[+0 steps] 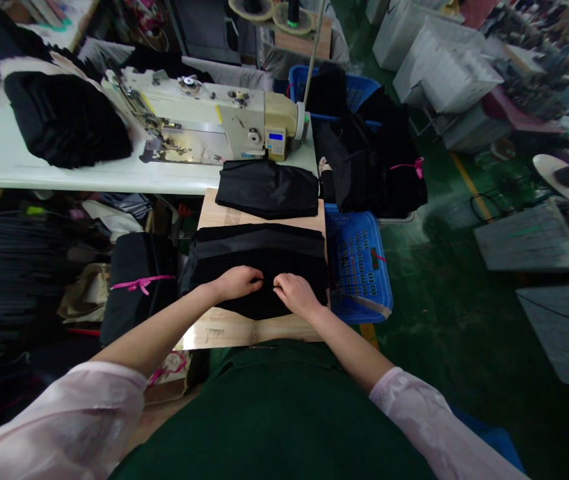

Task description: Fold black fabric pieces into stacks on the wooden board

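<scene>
My left hand point(238, 282) and my right hand point(295, 293) are close together over a stack of black fabric pieces point(259, 241) on a wooden board point(214, 335). Both have their fingers curled into a pinch at the top black fabric piece point(257, 307); the fingertips partly sink into the dark cloth. A second, smaller pile of folded black fabric point(267, 189) lies just beyond, across the board and the edge of the sewing table.
A sewing machine point(234, 117) stands on the white table point(179, 179), left of it a heap of black pieces point(64, 120). Blue baskets point(364, 267) and bundled black fabric point(364, 167) are at the right. A bundle with pink tie point(137, 257) sits left.
</scene>
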`<state>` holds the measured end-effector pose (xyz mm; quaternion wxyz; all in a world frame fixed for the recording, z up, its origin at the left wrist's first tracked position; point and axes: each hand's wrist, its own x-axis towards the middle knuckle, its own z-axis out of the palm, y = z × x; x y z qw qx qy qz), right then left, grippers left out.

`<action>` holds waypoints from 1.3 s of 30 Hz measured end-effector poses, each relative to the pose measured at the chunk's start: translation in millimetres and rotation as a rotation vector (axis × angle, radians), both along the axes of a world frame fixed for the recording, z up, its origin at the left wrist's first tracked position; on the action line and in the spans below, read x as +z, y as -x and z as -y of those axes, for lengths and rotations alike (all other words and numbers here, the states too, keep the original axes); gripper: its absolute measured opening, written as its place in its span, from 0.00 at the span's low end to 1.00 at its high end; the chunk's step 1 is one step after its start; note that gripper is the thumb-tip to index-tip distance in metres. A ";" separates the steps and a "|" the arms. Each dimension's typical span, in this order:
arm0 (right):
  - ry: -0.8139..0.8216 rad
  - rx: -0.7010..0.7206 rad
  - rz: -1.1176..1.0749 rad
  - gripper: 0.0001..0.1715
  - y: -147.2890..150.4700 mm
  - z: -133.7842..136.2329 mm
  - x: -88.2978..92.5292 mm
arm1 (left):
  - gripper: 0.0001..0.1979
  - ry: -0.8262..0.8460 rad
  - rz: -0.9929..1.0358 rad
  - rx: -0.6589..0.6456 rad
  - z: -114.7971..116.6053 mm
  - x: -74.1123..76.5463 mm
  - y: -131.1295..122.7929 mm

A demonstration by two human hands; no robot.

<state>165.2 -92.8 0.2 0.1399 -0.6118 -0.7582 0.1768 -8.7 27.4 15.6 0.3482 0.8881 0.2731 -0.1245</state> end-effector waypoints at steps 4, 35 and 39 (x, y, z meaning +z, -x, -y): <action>-0.107 0.077 0.044 0.06 -6.6 1.8 3.2 | 0.14 0.075 0.017 0.003 -3.8 -5.6 1.5; 0.013 -0.006 -0.070 0.13 6.0 36.9 -13.1 | 0.14 -0.225 0.124 0.168 -43.8 12.2 -10.2; 0.047 -0.035 -0.172 0.10 4.5 30.7 -12.6 | 0.09 -0.465 -0.040 0.184 -38.8 7.2 -29.6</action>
